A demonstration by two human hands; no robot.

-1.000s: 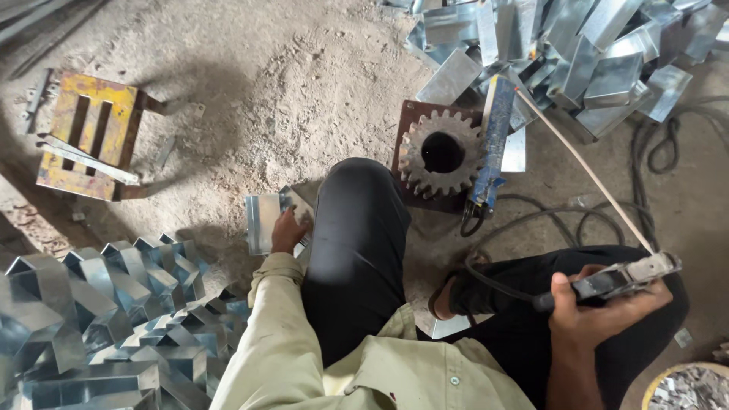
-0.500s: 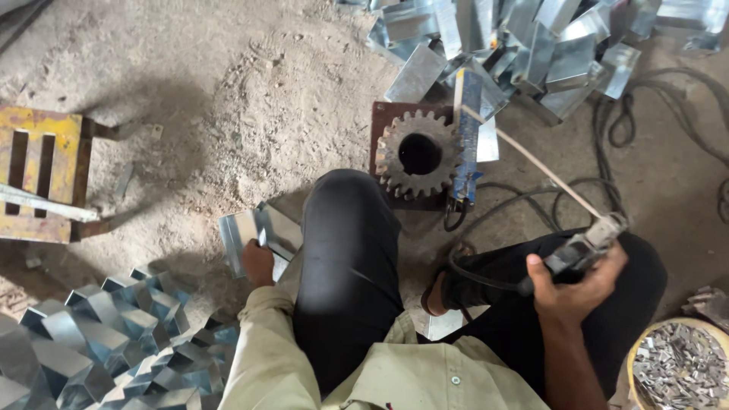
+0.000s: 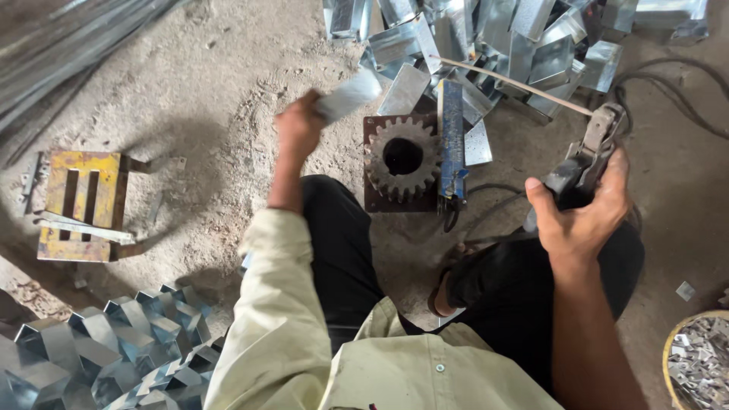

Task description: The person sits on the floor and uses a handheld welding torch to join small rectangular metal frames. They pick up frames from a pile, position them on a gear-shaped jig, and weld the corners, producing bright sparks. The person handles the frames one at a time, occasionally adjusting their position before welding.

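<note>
No packages, labels, signs, screens — none visible.

metal piece (image 3: pixel 348 94): folded galvanized sheet, blurred, raised above floor, in left hand grip | electrode holder (image 3: pixel 583 163): dark clamp w/ thin rod (image 3: pixel 516 85) slanting up-left, in right hand grip

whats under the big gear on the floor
The gear lies flat on a rusty brown metal plate, whose edges show around it. Its centre hole looks dark, so what is inside cannot be seen. A blue bar lies along the plate's right side.
</note>
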